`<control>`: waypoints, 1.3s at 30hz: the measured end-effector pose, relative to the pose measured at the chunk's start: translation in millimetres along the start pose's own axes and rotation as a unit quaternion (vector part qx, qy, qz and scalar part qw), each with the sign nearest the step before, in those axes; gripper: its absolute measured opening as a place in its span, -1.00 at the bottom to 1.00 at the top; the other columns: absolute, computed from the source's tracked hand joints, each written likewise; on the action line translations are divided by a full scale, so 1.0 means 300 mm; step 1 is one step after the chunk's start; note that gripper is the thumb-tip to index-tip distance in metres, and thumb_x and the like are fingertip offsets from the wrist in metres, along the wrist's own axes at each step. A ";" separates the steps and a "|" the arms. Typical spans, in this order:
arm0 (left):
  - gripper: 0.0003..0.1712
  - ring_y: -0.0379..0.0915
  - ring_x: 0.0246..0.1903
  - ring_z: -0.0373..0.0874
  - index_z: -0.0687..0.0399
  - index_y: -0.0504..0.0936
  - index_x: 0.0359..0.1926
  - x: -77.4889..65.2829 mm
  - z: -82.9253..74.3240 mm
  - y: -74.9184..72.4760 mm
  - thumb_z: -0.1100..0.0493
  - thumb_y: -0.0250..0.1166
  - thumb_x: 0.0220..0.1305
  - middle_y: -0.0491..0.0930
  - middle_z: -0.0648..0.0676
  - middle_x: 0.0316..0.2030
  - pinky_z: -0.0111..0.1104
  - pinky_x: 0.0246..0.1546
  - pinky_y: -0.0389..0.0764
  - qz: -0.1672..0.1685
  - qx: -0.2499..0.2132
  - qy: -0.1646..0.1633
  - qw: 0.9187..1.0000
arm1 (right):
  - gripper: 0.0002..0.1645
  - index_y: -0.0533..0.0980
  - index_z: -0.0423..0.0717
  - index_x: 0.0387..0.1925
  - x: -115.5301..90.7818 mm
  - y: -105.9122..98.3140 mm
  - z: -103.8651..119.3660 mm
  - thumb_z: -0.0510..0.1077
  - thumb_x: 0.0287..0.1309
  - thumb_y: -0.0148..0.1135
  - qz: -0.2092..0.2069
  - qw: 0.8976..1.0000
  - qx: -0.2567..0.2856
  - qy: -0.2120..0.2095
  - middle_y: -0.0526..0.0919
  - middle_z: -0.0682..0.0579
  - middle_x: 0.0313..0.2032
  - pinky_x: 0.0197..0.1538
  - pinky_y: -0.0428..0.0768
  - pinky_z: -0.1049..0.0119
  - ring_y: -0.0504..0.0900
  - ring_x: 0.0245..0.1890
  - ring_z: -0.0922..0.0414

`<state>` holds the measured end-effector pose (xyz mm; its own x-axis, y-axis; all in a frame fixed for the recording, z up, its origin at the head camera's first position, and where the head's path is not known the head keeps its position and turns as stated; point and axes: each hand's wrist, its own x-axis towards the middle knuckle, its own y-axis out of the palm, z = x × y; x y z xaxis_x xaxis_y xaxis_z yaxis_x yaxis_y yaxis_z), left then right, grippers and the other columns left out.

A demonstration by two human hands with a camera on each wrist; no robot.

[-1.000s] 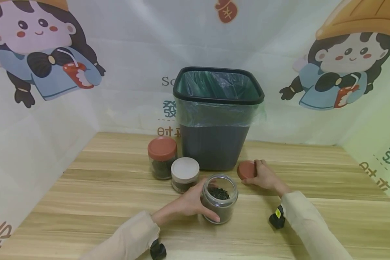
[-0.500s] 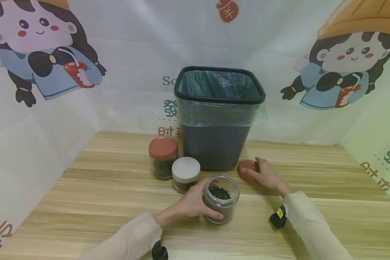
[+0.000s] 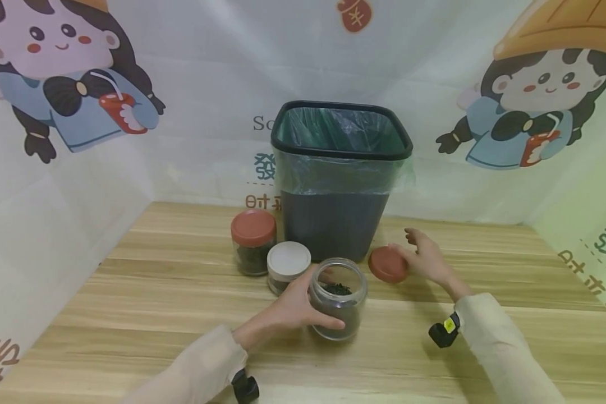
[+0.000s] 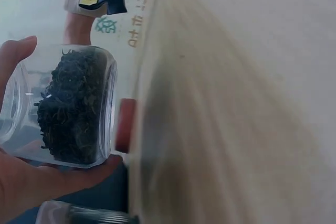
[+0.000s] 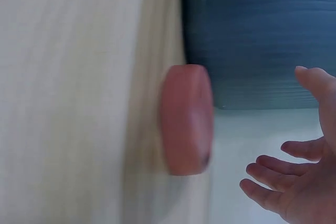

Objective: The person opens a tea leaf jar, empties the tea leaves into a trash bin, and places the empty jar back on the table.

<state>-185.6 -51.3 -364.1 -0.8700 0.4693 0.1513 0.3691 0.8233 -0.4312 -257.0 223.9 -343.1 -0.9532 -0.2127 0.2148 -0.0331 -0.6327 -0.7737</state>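
My left hand (image 3: 300,306) grips an open glass jar (image 3: 338,317) from its left side, thumb across the front. Dark dried leaves like loose tea (image 4: 73,108) fill part of the jar. In the left wrist view a narrow gap shows between the jar's base and the tabletop. A round red lid (image 3: 388,265) lies on the table at the foot of the bin. Just right of the lid, my right hand (image 3: 428,261) hovers with spread fingers, holding nothing. The right wrist view has that hand (image 5: 302,179) apart from the lid (image 5: 187,121).
Behind the jar stands a dark grey bin (image 3: 333,224) lined with a green bag (image 3: 340,174). To its left are a red-lidded jar (image 3: 254,241) and a smaller white-lidded jar (image 3: 288,264), both with dark contents. A printed cloth (image 3: 202,140) hangs behind the wooden table (image 3: 156,303).
My right hand has let go of the red lid and drawn up and to the right, leaving it on the table. The left hand has raised the glass jar slightly.
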 end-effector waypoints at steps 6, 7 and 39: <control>-0.03 0.31 0.06 -0.09 0.07 0.20 0.17 0.001 -0.068 -0.069 0.19 0.52 -0.32 0.40 0.10 0.02 -0.17 0.11 0.25 -0.006 -0.029 0.031 0.999 | -0.27 0.06 -0.50 0.19 0.019 -0.078 0.044 -0.02 0.23 -0.01 0.017 1.000 0.012 0.005 0.24 -0.52 0.09 0.07 0.33 -0.11 0.28 0.08 -0.33; -0.04 0.32 0.06 -0.08 0.10 0.20 0.17 0.003 -0.079 -0.084 0.20 0.51 -0.31 0.42 0.10 0.01 -0.18 0.10 0.26 -0.010 -0.029 0.038 0.999 | -0.27 0.03 -0.49 0.20 0.024 -0.094 0.054 -0.02 0.24 -0.03 0.021 1.000 0.017 0.008 0.23 -0.51 0.10 0.08 0.32 -0.11 0.27 0.09 -0.33; -0.08 0.15 0.11 -0.07 -0.03 0.10 0.26 0.073 -0.364 -0.618 0.13 0.41 -0.11 0.24 0.08 0.14 -0.08 0.10 0.27 -0.226 -0.002 0.011 0.974 | -0.16 0.22 -0.33 0.11 0.242 -0.378 0.439 0.32 0.23 -0.45 0.018 0.997 -0.046 0.052 0.36 -0.31 -0.05 0.02 0.32 -0.01 0.39 -0.10 -0.15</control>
<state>-237.3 -158.8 -183.6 -0.9371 0.0658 0.3428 -0.0477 0.9487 -0.3125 -282.9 182.2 -161.3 -0.9801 -0.1527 0.1271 -0.0215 -0.5540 -0.8322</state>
